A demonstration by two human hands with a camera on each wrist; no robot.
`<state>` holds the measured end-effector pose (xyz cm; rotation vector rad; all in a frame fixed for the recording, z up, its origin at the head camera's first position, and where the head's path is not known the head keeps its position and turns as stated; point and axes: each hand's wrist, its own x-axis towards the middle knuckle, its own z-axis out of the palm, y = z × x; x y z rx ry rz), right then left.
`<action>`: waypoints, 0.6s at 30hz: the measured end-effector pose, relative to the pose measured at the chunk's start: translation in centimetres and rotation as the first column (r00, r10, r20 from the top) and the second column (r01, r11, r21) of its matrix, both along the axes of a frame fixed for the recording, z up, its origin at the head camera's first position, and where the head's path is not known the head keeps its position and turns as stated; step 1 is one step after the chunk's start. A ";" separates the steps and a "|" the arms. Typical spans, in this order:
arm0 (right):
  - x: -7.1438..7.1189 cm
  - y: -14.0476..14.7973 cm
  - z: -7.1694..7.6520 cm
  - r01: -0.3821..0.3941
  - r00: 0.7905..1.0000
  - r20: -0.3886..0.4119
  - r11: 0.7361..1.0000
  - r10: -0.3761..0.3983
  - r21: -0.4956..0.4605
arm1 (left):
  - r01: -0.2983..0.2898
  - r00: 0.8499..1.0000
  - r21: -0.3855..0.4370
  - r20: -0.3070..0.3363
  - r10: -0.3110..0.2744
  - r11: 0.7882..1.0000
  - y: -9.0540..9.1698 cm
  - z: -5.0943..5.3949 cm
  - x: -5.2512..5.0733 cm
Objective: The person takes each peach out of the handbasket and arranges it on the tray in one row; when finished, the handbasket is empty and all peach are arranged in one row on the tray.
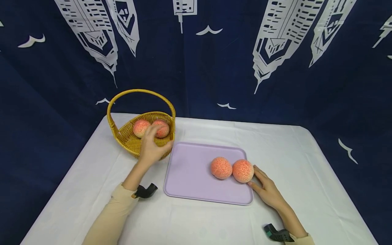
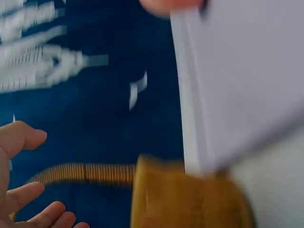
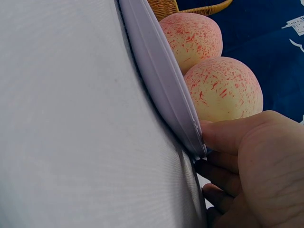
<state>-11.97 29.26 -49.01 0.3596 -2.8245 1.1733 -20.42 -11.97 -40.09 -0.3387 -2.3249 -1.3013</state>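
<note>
My left hand point(image 1: 152, 146) reaches over the yellow wicker basket point(image 1: 130, 143) with thumb and fingers spread apart. Inside the basket, one peach point(image 1: 141, 128) lies left of the hand, and a second peach point(image 1: 161, 129) is partly hidden behind its fingertips. The left wrist view shows the fingers point(image 2: 28, 194) spread with nothing in them. At the right side of the lilac tray point(image 1: 190, 173), my right hand point(image 1: 269, 192) holds the edge, thumb at the rim and fingers outside. Two peaches sit side by side on the tray: one point(image 1: 221, 167) and another point(image 1: 243, 170) beside that hand.
A white cloth point(image 1: 196, 221) covers the table. The basket's tall arched handle point(image 1: 141, 91) rises behind the left hand. Beyond the table hangs a dark blue curtain point(image 1: 208, 78) with white building and bird prints. Each wrist wears a black camera mount point(image 1: 146, 191).
</note>
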 end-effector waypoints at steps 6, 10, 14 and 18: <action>0.0 0.2 0.0 0.001 1.000 -0.013 1.000 -0.001 -0.006 | -0.196 0.974 0.033 0.120 0.191 0.980 -5.7 0.1 -2.6; 0.1 0.3 -0.3 -0.010 0.999 -0.043 1.000 0.010 -0.017 | -0.263 0.945 0.020 0.207 0.253 0.965 -7.4 -0.5 -4.1; 0.2 0.1 -0.3 -0.010 0.999 -0.047 1.000 0.009 -0.019 | -0.289 0.918 -0.029 0.275 0.286 0.957 -8.1 -1.1 -5.3; 0.1 0.1 -0.1 -0.002 1.000 -0.030 1.000 0.002 -0.006 | -0.294 0.899 -0.050 0.324 0.294 0.955 -8.3 -1.6 -6.3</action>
